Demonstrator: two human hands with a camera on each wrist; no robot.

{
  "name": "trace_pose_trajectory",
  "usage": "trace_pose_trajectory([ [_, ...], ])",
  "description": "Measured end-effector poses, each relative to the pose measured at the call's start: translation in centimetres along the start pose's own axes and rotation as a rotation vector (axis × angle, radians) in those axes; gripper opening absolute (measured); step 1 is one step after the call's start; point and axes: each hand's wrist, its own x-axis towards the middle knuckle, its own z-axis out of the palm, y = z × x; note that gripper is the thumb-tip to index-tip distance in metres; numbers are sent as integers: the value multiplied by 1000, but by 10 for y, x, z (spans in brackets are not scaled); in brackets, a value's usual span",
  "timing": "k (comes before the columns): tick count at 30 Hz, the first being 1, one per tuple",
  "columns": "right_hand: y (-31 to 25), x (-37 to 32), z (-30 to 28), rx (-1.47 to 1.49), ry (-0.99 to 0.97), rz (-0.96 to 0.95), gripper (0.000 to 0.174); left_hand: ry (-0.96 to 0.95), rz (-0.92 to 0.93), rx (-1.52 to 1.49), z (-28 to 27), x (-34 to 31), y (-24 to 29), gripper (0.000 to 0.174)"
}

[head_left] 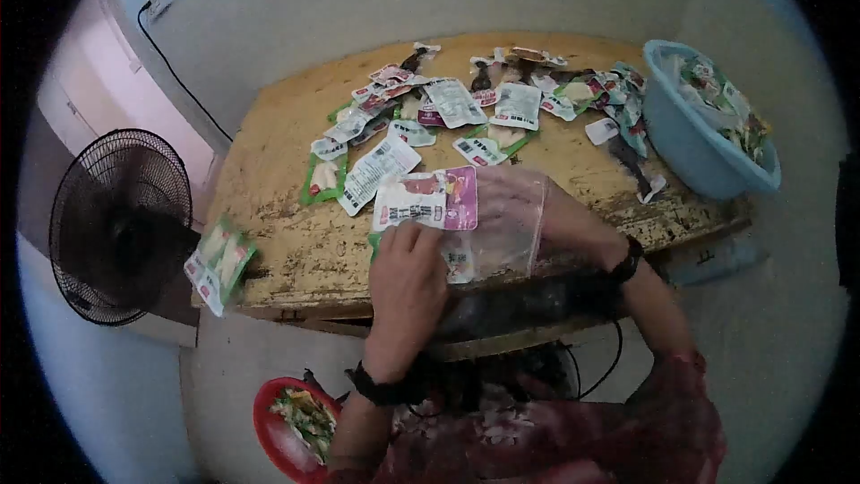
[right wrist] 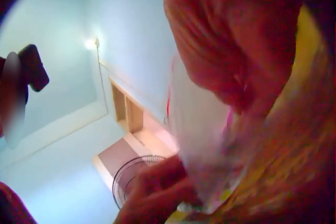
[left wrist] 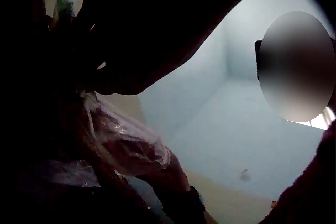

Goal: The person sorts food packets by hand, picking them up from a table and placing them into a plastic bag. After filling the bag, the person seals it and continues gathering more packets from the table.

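Note:
In the head view a clear plastic bag (head_left: 511, 251) lies at the table's front edge, its mouth facing right. A white food packet with a magenta panel (head_left: 414, 202) shows at its left end. My left hand (head_left: 410, 282) grips the bag and packet at their lower edge, fingers curled. My right hand (head_left: 506, 202) reaches in from the right, seen through the film, fingers at the packet's magenta end. In the left wrist view the clear film wraps over the right hand (left wrist: 139, 153). The right wrist view shows its curled fingers (right wrist: 241, 85) above the bag.
Several food packets (head_left: 452, 103) lie scattered across the worn wooden table (head_left: 296, 242). A blue basin (head_left: 690, 152) of packets stands at right. One green-edged packet (head_left: 222, 260) overhangs the left corner, near a black fan (head_left: 121, 224). A red basin (head_left: 269, 435) sits below.

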Motion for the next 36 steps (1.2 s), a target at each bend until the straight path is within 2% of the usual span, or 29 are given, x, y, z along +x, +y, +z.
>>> trace_pose_trajectory([
  [1,-20,-2,-12,205,-48,118,36,-11,15,5,1,0,-2,20],
  [3,-28,-12,-29,306,-156,247,33,-44,0,30,0,-1,-3,22],
  [5,-19,-26,-49,99,-283,264,30,-54,-14,36,1,0,-4,24],
  [8,-25,-20,-80,329,-236,429,24,-62,-24,15,3,-1,-4,26],
  [11,-19,3,-97,355,-70,550,20,-73,-9,12,0,-2,-3,26],
  [17,46,45,-64,142,-12,410,22,-13,80,-38,1,0,-11,26],
  [20,72,56,-46,-388,-122,62,31,-19,39,-138,-3,-5,-17,28],
  [21,73,60,-40,-417,-188,196,46,-27,14,-176,-7,-6,-15,29],
  [22,80,63,-36,-396,-219,186,49,-32,-6,-214,-9,-7,-13,30],
  [24,86,70,-32,-365,-273,165,56,81,-40,-278,-10,-9,-14,34],
  [25,85,73,-36,-360,-329,233,65,148,-47,-298,-9,-13,-17,34],
  [26,83,74,-36,-349,-347,246,66,215,-54,-319,-10,-17,-19,34],
  [28,73,78,-37,-324,-387,271,67,233,-98,-351,-13,-21,-20,33],
  [31,45,103,-42,-779,-495,248,63,250,-141,-344,-17,-26,-17,33],
  [34,52,105,-47,-768,-468,121,58,232,-178,-321,-24,-30,-4,29],
  [36,42,108,-54,-843,-497,259,50,255,-160,-321,-24,-27,-3,31],
])
